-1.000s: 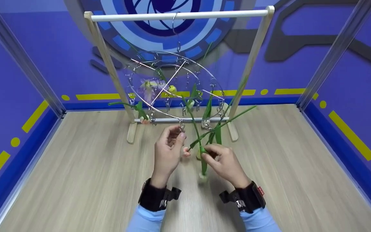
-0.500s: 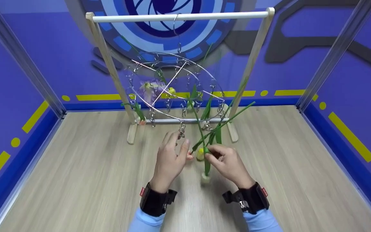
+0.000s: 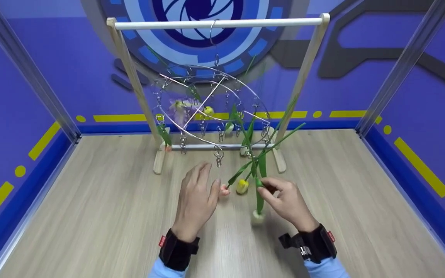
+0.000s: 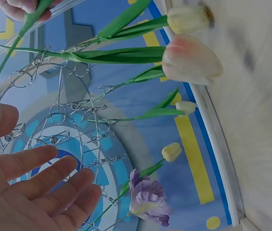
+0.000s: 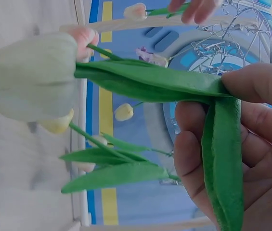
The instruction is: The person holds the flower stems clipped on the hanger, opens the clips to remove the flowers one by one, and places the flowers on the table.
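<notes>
My right hand pinches a white tulip by its green stem and leaf, the bloom hanging downward. My left hand has its fingers extended and holds nothing, just below a dangling metal clip. That clip hangs from a round wire clip hanger. A pink tulip and a yellow tulip hang head-down from the hanger between my hands. Farther back on it are a purple flower and several pale tulips, partly hidden by the wire rings in the head view.
The hanger hooks over the white bar of a wooden rack, whose feet stand on the wood-grain table. Blue-purple panels enclose the back and both sides. Another pink tulip hangs at the left.
My left hand has let go of the front clip and drawn back from it, fingers straightening. My right hand has moved right and slightly nearer with the white tulip. The hanger's left flower has swung.
</notes>
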Demonstrator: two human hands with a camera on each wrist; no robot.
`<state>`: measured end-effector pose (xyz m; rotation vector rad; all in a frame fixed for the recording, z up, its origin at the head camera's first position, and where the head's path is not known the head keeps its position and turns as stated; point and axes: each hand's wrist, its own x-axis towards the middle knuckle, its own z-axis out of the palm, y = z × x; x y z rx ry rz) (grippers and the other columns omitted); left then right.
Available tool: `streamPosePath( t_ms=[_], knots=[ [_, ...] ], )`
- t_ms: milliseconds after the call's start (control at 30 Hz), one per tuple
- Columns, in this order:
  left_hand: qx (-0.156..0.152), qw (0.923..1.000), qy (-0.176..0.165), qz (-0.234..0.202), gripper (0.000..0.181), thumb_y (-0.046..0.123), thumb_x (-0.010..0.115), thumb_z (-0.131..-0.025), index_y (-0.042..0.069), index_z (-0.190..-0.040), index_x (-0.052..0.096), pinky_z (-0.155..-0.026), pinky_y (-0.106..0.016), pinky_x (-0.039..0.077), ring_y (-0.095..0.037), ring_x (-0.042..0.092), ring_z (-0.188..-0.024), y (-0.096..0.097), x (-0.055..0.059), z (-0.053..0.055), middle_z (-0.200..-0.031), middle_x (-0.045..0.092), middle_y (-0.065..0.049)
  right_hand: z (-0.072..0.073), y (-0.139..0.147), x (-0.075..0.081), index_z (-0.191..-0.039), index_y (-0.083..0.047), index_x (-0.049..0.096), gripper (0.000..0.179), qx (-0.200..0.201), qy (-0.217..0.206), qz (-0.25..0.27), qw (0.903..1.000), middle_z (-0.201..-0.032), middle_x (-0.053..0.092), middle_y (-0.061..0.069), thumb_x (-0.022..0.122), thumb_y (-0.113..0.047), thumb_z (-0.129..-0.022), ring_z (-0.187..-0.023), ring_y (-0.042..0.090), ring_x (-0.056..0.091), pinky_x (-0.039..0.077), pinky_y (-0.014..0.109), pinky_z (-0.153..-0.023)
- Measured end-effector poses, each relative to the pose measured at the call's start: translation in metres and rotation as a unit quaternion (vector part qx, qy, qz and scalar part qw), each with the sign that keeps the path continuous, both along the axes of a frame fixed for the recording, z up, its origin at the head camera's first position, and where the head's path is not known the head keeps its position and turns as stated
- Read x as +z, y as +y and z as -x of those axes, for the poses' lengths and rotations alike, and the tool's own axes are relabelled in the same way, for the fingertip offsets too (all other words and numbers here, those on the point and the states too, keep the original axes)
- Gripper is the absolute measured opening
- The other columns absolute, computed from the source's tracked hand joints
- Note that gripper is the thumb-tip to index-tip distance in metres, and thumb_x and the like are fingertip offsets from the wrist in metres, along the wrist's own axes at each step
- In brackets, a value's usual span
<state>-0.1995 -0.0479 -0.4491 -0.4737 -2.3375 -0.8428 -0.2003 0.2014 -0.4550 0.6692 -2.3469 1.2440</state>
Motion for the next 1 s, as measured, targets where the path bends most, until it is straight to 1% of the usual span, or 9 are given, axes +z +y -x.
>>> streamPosePath(
  t_ms=[100,233,333,600,800,1000],
  knots=[
    [0.014,0.9996,0.011,0.024,0.042,0.021,0.063,-0.102,-0.007,-0.133,0.062,-0.105,-0.054,0.047,-0.039,0.060,-0.124,-0.001,-0.001,-0.004,-0.133,0.063,-0.024,-0.002,0.008,0.002,-0.100,-0.004,0.078,0.013,-0.013,0.003,-0.012,0.9998,-0.082,0.070,-0.007,0.075,0.003,-0.089,-0.073,0.007,0.062,0.051,0.023,-0.058],
    [0.020,0.9985,0.024,0.045,0.042,0.021,0.064,-0.101,-0.007,-0.131,0.063,-0.105,-0.054,0.047,-0.039,0.060,-0.124,0.000,-0.003,-0.006,-0.133,0.063,-0.024,-0.004,0.017,0.001,-0.099,-0.004,0.078,0.013,-0.020,0.017,-0.022,0.9994,-0.081,0.069,-0.009,0.075,0.004,-0.088,-0.072,0.004,0.061,0.050,0.026,-0.056],
    [0.021,0.9980,0.025,0.054,0.043,0.021,0.065,-0.100,-0.007,-0.133,0.062,-0.106,-0.053,0.046,-0.039,0.059,-0.126,0.001,-0.005,-0.006,-0.134,0.062,-0.024,-0.004,0.021,-0.001,-0.097,-0.004,0.078,0.014,-0.018,0.027,-0.020,0.9993,-0.080,0.069,-0.009,0.076,0.005,-0.087,-0.071,0.003,0.061,0.051,0.026,-0.055],
    [0.036,0.9962,0.020,0.077,0.046,0.024,0.065,-0.100,-0.006,-0.135,0.060,-0.109,-0.053,0.044,-0.038,0.055,-0.130,0.003,-0.009,-0.006,-0.139,0.059,-0.023,-0.004,0.028,-0.003,-0.097,-0.001,0.078,0.016,-0.019,0.025,-0.017,0.9994,-0.081,0.071,-0.006,0.075,0.008,-0.085,-0.071,0.003,0.062,0.054,0.025,-0.057],
    [0.042,0.9943,0.005,0.098,0.049,0.028,0.061,-0.102,-0.004,-0.140,0.058,-0.111,-0.055,0.042,-0.040,0.052,-0.134,0.006,-0.012,-0.005,-0.143,0.057,-0.023,-0.003,0.037,0.001,-0.098,-0.001,0.078,0.015,-0.043,0.024,-0.018,0.9986,-0.082,0.071,-0.005,0.076,0.008,-0.086,-0.072,0.003,0.061,0.052,0.020,-0.061],
    [0.040,0.9926,-0.017,0.113,0.053,0.032,0.057,-0.104,-0.003,-0.143,0.056,-0.114,-0.056,0.038,-0.041,0.049,-0.137,0.008,-0.015,-0.004,-0.149,0.052,-0.023,-0.004,0.045,0.009,-0.099,-0.005,0.078,0.015,-0.062,0.009,-0.022,0.9978,-0.083,0.070,-0.010,0.075,0.005,-0.088,-0.073,0.004,0.062,0.049,0.019,-0.062]
  ],
)
